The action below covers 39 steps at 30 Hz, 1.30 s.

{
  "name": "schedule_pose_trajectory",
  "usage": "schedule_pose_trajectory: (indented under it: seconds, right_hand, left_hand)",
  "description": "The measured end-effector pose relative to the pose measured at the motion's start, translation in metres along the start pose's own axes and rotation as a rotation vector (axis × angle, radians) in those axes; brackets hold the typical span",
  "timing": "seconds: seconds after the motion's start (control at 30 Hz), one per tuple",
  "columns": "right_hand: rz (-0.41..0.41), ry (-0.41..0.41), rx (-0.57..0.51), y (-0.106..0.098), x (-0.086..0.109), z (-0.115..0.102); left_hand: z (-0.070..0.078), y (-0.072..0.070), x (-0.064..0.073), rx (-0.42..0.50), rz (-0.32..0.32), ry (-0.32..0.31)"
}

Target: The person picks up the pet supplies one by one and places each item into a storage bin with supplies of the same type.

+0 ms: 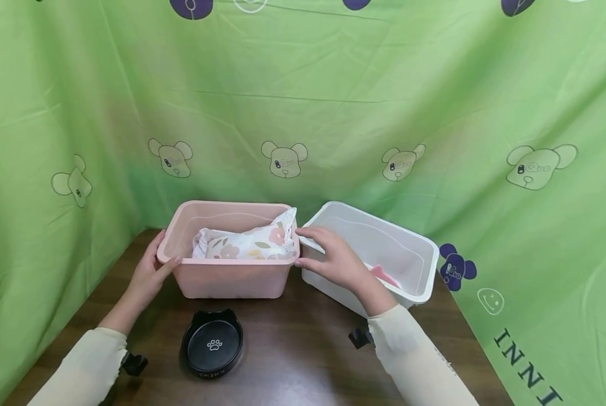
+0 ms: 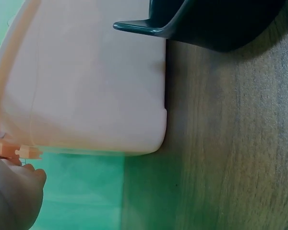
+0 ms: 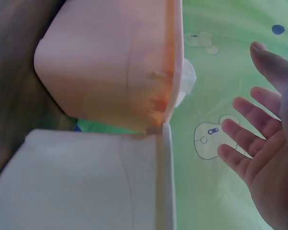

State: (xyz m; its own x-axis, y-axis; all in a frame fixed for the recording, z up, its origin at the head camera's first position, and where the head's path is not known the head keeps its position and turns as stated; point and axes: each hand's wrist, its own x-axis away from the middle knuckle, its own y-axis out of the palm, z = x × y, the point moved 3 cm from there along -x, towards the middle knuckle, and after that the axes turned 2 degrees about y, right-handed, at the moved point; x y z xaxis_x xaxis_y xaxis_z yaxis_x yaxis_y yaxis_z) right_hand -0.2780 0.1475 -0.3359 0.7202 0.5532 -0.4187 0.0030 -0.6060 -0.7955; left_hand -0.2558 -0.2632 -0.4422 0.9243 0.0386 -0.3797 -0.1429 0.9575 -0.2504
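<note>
A pink plastic bin [image 1: 232, 280] stands on the wooden table with a folded floral cloth bundle [image 1: 254, 242] inside it. My left hand [image 1: 148, 272] holds the bin's left end, thumb at the front rim corner and fingers at the side, partly hidden. The left wrist view shows its fingers [image 2: 36, 176] curled by the rim. Beside the bin's right end is my right hand [image 1: 336, 260], fingers apart and slightly bent, holding nothing. In the right wrist view that hand [image 3: 271, 139] is spread above the rims, apart from them.
A white bin [image 1: 384, 225] sits angled to the right, close to the pink one, with a pink item [image 1: 384, 276] inside. In front lies a black cat-eared pet bowl [image 1: 213, 342] with a paw print. A green printed curtain [image 1: 333, 113] hangs behind the table [image 1: 293, 349].
</note>
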Motion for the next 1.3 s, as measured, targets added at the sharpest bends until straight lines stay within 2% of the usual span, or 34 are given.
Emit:
schedule_pose_trajectory:
  seconds: [0.13,0.3,0.5,0.63,0.87,1.3]
  right_hand:
    - [0.033,-0.026,-0.023,0.008,0.007,-0.001]
    - [0.056,-0.010,-0.071,0.018,0.016,-0.002]
    - [0.067,-0.005,-0.132,0.031,0.026,-0.006]
    - [0.078,-0.031,-0.153,0.040,0.033,-0.011]
    - [0.085,-0.091,-0.176,0.056,0.040,-0.014]
    - [0.004,-0.006,-0.228,0.088,0.045,-0.013]
  left_hand:
    - [0.001,-0.002,0.000,-0.050,0.022,-0.012]
    - [-0.001,-0.003,0.000,-0.059,0.033,-0.020]
    - [-0.006,0.000,0.003,0.030,0.057,-0.029]
    - [-0.008,0.004,0.005,0.095,0.055,-0.034]
    - [-0.009,0.009,0.006,0.139,0.068,-0.016]
    - [-0.007,0.015,0.003,0.218,0.103,0.000]
